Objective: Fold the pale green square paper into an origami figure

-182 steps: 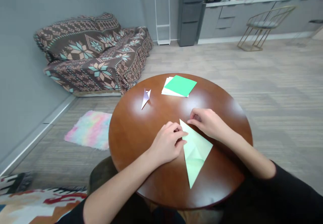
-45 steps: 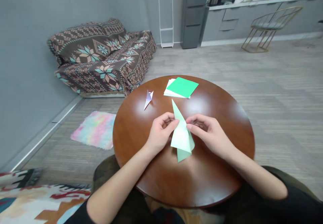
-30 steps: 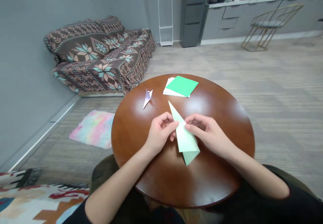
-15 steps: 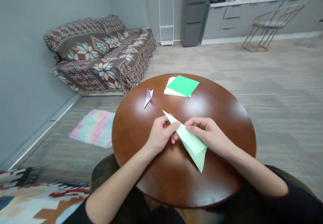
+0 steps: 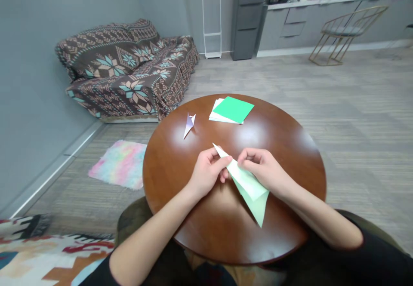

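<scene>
A pale green sheet of folded paper [image 5: 248, 182] is held above the round brown table [image 5: 206, 230], its narrow point aimed away from me and its wide end toward me. My left hand [image 5: 209, 167] pinches it near the narrow point, thumb on top and fingers beneath. On the far edge my right hand [image 5: 263, 167] is closed, with thumb and forefinger at the paper's upper fold. A small purple and white folded paper piece [image 5: 189, 125] lies on the table beyond my left hand.
At the table's far side a green square sheet [image 5: 234, 109] rests on white sheets [image 5: 217, 116]. Behind stand a sofa [image 5: 129, 71] under a patterned cover, a grey fridge [image 5: 247, 19] and a wire chair [image 5: 345, 32]. A fluffy pastel rug [image 5: 119, 163] lies on the floor at left.
The paper has shifted slightly right and toward me, its wide end now lower. My right hand's fingers have curled in more. My left hand keeps its pinch.
</scene>
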A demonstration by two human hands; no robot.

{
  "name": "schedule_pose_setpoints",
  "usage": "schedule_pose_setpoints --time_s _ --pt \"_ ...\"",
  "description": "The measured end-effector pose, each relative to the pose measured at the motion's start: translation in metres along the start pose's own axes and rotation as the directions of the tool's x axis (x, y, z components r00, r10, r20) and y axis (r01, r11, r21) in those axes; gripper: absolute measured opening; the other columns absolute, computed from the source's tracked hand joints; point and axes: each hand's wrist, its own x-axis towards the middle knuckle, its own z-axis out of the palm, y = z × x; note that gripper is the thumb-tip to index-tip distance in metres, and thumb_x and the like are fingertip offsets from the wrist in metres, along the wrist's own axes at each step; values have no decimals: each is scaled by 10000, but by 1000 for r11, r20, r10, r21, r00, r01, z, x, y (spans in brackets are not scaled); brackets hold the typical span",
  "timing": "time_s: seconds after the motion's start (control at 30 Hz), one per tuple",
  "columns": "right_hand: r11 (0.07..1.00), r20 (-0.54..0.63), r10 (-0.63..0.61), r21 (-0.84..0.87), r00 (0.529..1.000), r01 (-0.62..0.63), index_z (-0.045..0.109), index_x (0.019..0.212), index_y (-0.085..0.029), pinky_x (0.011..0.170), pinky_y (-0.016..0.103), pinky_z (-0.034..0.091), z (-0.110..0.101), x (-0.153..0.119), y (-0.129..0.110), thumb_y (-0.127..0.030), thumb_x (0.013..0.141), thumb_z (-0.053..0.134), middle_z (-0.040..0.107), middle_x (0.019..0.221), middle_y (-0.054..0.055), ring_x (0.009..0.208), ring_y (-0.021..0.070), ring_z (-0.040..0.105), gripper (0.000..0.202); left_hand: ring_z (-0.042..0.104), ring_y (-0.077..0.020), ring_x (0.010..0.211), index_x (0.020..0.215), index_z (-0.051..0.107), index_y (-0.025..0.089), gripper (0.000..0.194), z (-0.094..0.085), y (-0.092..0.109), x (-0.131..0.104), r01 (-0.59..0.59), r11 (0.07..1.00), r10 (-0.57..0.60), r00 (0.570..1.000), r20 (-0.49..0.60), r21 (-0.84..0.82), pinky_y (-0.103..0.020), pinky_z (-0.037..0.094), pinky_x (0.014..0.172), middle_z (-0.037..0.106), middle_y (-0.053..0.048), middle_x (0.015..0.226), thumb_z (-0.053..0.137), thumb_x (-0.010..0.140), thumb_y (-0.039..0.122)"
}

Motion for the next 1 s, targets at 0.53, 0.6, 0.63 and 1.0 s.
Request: schedule_pose_setpoints --time_s 0.53,0.6,0.63,1.0 --pt "997 38 -38 -64 999 41 530 692 -190 520 232 289 8 -4 7 -203 758 574 478 591 -63 543 95 399 80 367 -29 479 653 474 163 350 -4 8 5 -1 954 -48 986 -159 -298 -146 234 422 465 56 575 805 718 253" --pt "997 47 -45 -61 998 48 539 697 -186 524 234 295 9 -4 8 -215 770 583 483 596 -59 547 96 404 90 386 -29 486 641 478 159 353 -3 8 4 -7 951 -48 984 -169 -309 -146 249 427 479 52 584 815 705 244" --pt "997 50 -53 -59 997 56 553 710 -182 529 235 300 9 -4 9 -226 780 589 495 608 -55 554 97 411 90 394 -30 487 637 483 157 349 -3 8 4 -11 950 -45 984 -173 -311 -147 258 430 485 50 584 816 703 241" --pt "993 79 -104 -45 991 108 581 761 -170 530 237 301 9 -2 12 -264 856 600 511 623 -46 563 93 418 135 412 -43 491 594 520 150 312 0 5 3 -39 954 -21 980 -196 -298 -162 280 443 499 36 561 805 703 214"
